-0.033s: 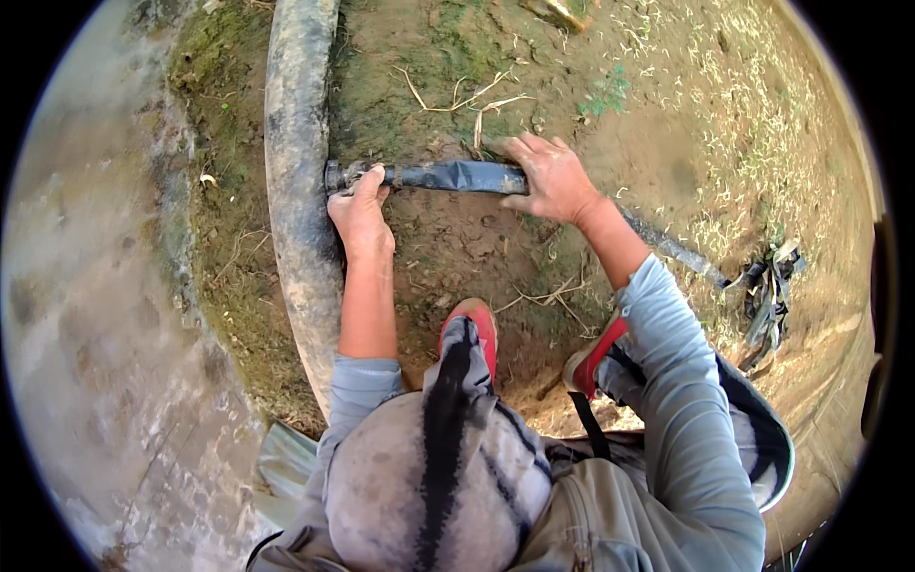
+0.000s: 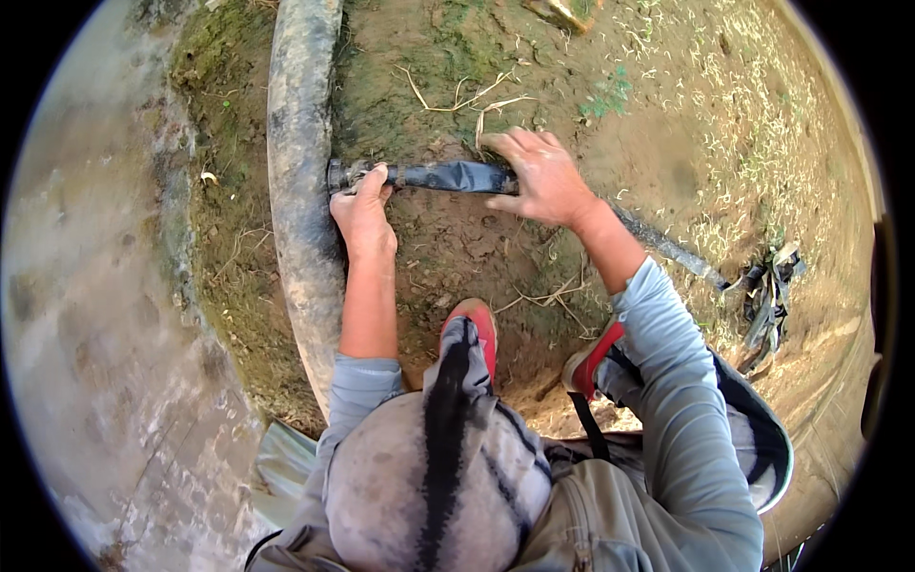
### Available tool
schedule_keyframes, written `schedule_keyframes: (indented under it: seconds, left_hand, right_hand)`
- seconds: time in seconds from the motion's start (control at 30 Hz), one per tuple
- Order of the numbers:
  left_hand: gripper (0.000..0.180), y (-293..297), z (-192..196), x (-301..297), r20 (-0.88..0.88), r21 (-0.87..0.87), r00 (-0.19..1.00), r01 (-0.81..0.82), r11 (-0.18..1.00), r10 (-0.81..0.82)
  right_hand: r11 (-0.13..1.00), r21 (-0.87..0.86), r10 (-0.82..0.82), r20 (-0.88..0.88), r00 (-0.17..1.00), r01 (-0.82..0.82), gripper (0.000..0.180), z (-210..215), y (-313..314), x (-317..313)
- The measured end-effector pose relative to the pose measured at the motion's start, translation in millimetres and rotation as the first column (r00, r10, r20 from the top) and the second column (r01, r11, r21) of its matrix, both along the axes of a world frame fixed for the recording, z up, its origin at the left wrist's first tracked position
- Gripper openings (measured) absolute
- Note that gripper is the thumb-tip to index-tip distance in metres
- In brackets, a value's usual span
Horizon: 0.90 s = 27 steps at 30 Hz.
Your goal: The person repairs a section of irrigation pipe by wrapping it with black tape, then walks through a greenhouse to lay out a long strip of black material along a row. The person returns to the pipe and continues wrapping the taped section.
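Observation:
My left hand (image 2: 364,217) is closed on a small dark hose fitting (image 2: 335,177), with the thumb on top and the other fingers mostly hidden. The fitting sits against the side of a thick grey pipe (image 2: 303,124). From it a black flat hose (image 2: 438,176) runs right, creased along its middle. My right hand (image 2: 551,181) lies over this hose with fingers and thumb spread to either side, the palm hiding part of it. Beyond my right forearm the hose (image 2: 672,246) carries on, muddy, toward the right.
A tangle of black and grey plastic strips (image 2: 770,291) lies at the hose's far end on the right. Dry stalks (image 2: 467,100) and a small green plant (image 2: 607,92) are on the soil ahead. Wet, pale ground (image 2: 105,315) stretches left of the pipe. My red shoes (image 2: 477,329) stand near the hose.
My right hand has shifted slightly left along the hose, its fingers stretched further out. The left hand keeps its hold on the fitting.

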<state>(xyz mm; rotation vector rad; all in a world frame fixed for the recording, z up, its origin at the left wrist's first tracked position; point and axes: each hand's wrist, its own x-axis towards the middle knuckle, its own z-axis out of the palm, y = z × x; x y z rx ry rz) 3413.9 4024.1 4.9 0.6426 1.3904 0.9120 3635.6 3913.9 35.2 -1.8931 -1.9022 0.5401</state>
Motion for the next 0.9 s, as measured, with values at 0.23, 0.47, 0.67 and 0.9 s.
schedule_keyframes:
  seconds: [0.23,0.47,0.67,0.9]
  left_hand:
    - [0.009,-3,3,1,0.016,0.058,1.0,-0.004,0.998,0.003]
    - [0.009,0,-4,-2,0.069,0.074,0.993,0.089,0.993,-0.094]
    - [0.01,-4,0,-15,-0.082,0.07,0.982,0.174,0.982,-0.168]
    - [0.05,-16,14,-15,0.495,-0.159,0.869,0.107,0.982,-0.014]
  right_hand:
    - [0.885,-0.461,0.019,-0.113,0.993,-0.07,0.042,8,108,-99]
    - [0.805,-0.564,-0.005,-0.318,0.948,-0.185,0.036,-10,109,-87]
    - [0.95,-0.311,-0.045,-0.175,0.984,-0.012,0.034,-33,82,-99]
    - [0.924,-0.369,0.016,-0.227,0.974,-0.101,0.057,-14,77,-70]
